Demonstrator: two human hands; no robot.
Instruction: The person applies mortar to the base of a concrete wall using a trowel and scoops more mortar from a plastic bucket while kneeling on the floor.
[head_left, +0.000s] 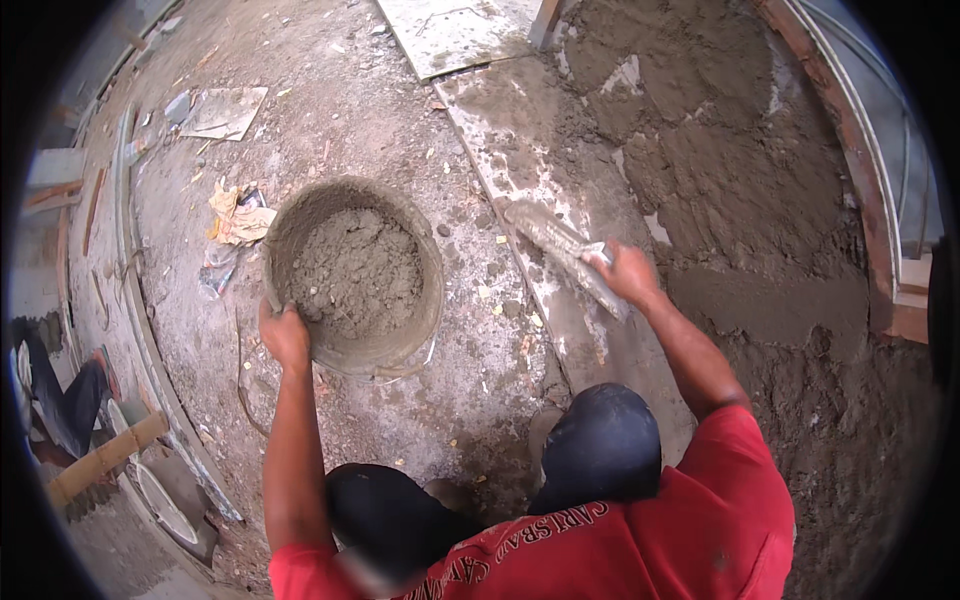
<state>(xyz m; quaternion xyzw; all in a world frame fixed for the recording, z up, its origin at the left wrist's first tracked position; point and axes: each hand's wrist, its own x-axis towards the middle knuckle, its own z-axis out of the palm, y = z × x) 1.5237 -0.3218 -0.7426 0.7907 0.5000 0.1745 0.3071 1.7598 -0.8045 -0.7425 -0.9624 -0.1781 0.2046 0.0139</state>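
Note:
A round rubber tub (432,290) stands on the ground at left of centre, with grey wet mortar (360,268) heaped inside. My left hand (286,336) is closed on the tub's near left rim, the thumb over the edge. In my right hand (630,274) is a plastering trowel (562,248), held by its handle. Its long blade is coated in mortar and hangs over a mortar-smeared board (515,115). From this angle I cannot tell whether the blade touches the board.
Wet mortar (740,190) covers the floor at right, rough in places, bounded by a brick-coloured edge (850,150). A pale sheet (460,35) lies at the far side. Crumpled wrapping (240,215) lies left of the tub. Another person's legs (65,390) show at far left.

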